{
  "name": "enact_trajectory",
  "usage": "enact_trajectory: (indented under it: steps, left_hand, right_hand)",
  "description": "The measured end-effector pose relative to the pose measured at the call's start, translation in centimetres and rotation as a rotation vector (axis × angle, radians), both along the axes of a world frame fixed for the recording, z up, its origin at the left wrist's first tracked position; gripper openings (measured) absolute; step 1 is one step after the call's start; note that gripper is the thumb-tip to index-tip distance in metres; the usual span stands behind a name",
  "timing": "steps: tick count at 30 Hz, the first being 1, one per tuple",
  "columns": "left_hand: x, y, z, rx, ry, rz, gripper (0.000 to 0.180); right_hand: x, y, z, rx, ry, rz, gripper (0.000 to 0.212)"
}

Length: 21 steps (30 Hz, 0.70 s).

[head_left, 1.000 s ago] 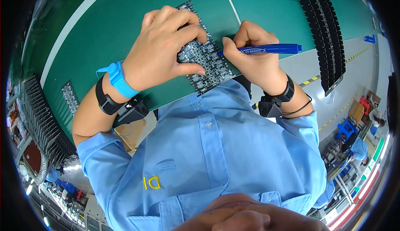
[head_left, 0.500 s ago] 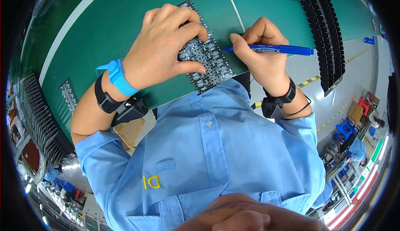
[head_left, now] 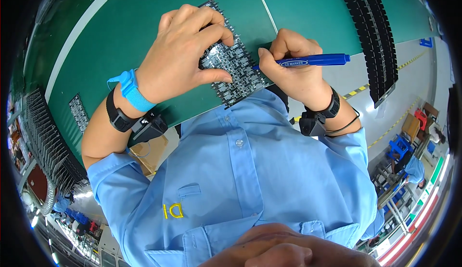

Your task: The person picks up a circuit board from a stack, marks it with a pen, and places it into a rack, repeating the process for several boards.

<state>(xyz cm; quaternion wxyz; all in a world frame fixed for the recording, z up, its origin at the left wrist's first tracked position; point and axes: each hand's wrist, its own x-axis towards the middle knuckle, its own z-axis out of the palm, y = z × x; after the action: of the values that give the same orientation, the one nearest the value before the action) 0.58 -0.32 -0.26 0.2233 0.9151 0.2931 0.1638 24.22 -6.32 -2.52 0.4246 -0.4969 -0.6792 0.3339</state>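
Observation:
A dark circuit board panel (head_left: 233,69) with rows of small white-marked boards and toothed edges lies slantwise on the green mat near the table's front edge. My left hand (head_left: 178,50) rests over its left side, fingers curled and thumb apart, gripping the panel; the fingers' undersides are hidden. In my right hand (head_left: 298,77) a blue marker pen (head_left: 329,60) is pinched between thumb and fingers. The marker's tip is at the panel's right edge; whether it touches cannot be made out.
A smaller circuit board strip (head_left: 79,113) lies on the green mat (head_left: 120,36) at left. Black slotted racks stand at far left (head_left: 50,137) and at right (head_left: 375,40), the left one filled with boards. A cardboard box (head_left: 151,152) is below the table.
My right hand has moved left and slightly down, bringing the marker's tip to the panel's right edge. My left hand and the panel appear slightly farther left.

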Motion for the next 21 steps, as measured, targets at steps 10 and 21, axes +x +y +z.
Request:
enact_trajectory:
  steps: [10,21]
  left_hand:
    - [0.0,0.0,-0.1,0.002,0.008,-0.002,0.057]
    - [0.0,0.0,0.0,0.007,0.013,-0.006,0.057]
  right_hand:
    - [0.4,-0.1,-0.4,-0.034,0.066,-0.008,0.034]
    - [1.0,-1.2,0.1,-0.085,0.05,-0.007,0.035]
